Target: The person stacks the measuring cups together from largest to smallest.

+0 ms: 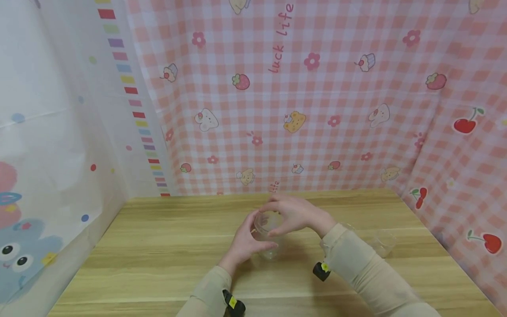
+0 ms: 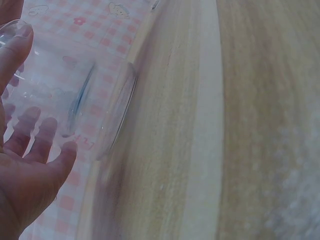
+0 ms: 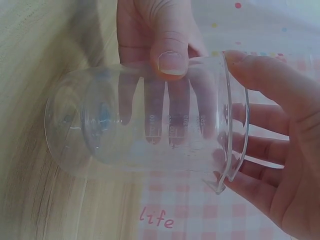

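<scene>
Two clear glass beakers stand one inside the other, upright over the table. The outer beaker (image 3: 62,135) has printed measuring marks and a spout at its rim. The inner beaker's rim (image 3: 246,130) sticks out slightly above it, and its base shows through the outer glass. My left hand (image 1: 243,242) grips the outer beaker's side, thumb on one side and fingers on the other. From above, my right hand (image 1: 295,214) holds the rim with thumb and fingers spread around it.
Another clear glass vessel (image 1: 383,243) stands on the wooden table (image 1: 166,255) to the right, beyond my right sleeve. A further glass rim (image 1: 348,226) shows faintly beside that forearm. Patterned cloth (image 1: 293,92) hangs behind the table and at both sides.
</scene>
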Motion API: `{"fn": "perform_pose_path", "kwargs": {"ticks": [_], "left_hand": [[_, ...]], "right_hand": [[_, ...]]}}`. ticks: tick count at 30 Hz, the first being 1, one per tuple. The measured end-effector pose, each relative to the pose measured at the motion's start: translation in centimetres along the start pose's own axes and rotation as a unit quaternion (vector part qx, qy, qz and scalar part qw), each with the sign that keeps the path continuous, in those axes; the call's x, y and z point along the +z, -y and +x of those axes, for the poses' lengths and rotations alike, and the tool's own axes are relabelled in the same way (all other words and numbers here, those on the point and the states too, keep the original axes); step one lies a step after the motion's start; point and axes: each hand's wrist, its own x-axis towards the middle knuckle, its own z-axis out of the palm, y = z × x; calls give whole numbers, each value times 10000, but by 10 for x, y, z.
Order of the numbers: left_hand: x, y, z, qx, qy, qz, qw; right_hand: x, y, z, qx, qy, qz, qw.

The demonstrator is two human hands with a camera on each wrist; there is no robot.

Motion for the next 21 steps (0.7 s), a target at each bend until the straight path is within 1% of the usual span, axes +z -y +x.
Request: {"fn": "perform_pose_path", "kwargs": {"ticks": [5,6,10,17,21], "left_hand": [[1,23,7,1,-14,43,10000],[0,25,7,-3,-14,44,10000],[0,27,8,18,-22,65,10000],[0,28,7,70,-43,164,9998],[1,28,8,82,-65,153,9998]], "right_hand": [[-1,1,1,69,61,-4,10000],[-1,1,1,94,75,0,9999],[0,0,1,166,118,26,9998],[1,0,0,29,57,98,9999],[1,0,-2,76,34,129,9999]]}}
